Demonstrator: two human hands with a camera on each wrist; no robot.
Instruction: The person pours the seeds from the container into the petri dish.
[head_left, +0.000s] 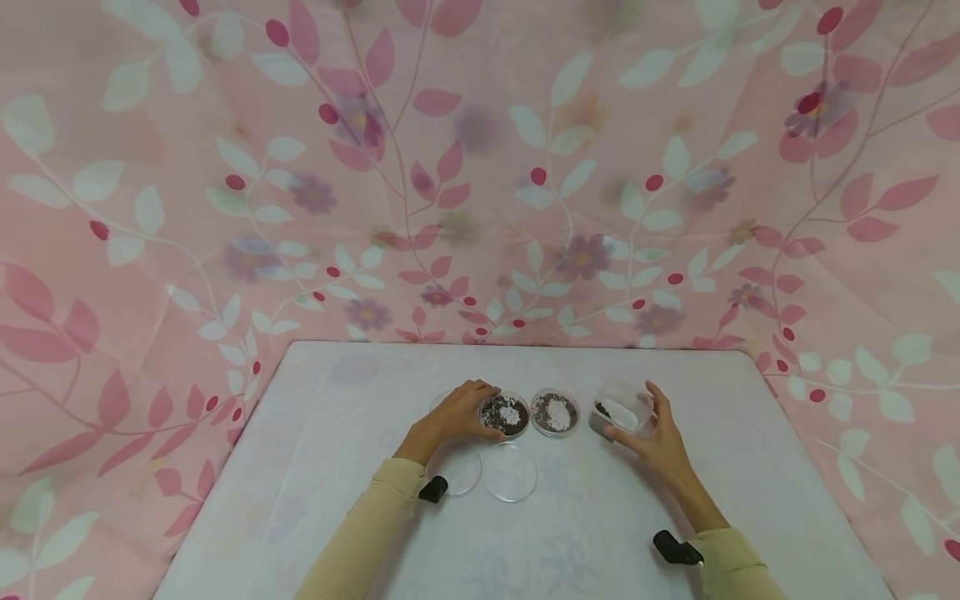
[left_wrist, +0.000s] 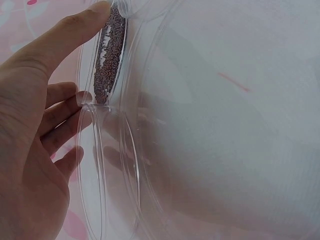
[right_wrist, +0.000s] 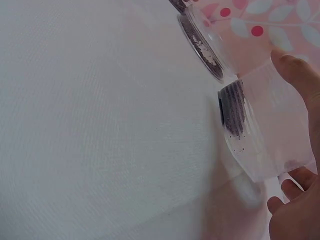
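1. Head: my left hand (head_left: 450, 417) curls its grip round a seed-filled petri dish (head_left: 504, 414), steadying it; my right hand (head_left: 654, 433) cups a clear plastic container (head_left: 620, 410). White table (head_left: 337, 433), pink floral cloth (head_left: 480, 167) behind.
2. Left wrist: thumb (left_wrist: 65, 35) pinches the dish rim; empty lids alongside.
3. Right wrist: fingers (right_wrist: 300, 75) hold the container, tilted, dark seeds inside.

A makeshift home-style recording corner set up like a small lab bench: pink floral fabric (head_left: 480, 167) drapes the whole background, and a white-covered table (head_left: 337, 433) carries clear petri dishes (head_left: 504, 414) of dark seeds.
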